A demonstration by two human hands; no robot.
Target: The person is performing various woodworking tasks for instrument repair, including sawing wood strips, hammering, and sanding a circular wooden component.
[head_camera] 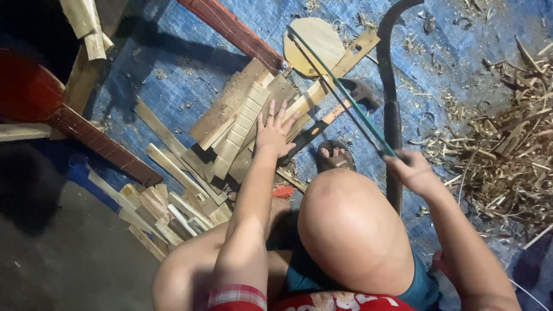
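Left hand (275, 129) flat, fingers spread, on the wooden slats (239, 124)

Right hand (410, 170) is closed around a green-framed saw (340, 86), right of the slats; blue tarp (173, 63) beneath, shavings (507, 150) heaped beyond.

The person is seen from above, with 2 bare arms and 2 bare knees in view. The left hand (275, 131) and the right hand (412, 171) wear no gloves, rings or watch. A short sleeve with a red and white plaid pattern (237, 296) shows at the near edge on the left. Red cloth with pale markings (340, 300) lies at the near edge, with teal shorts (423, 288) beside it. A dark open-toed sandal (334, 155) is on 1 foot, toes bare.
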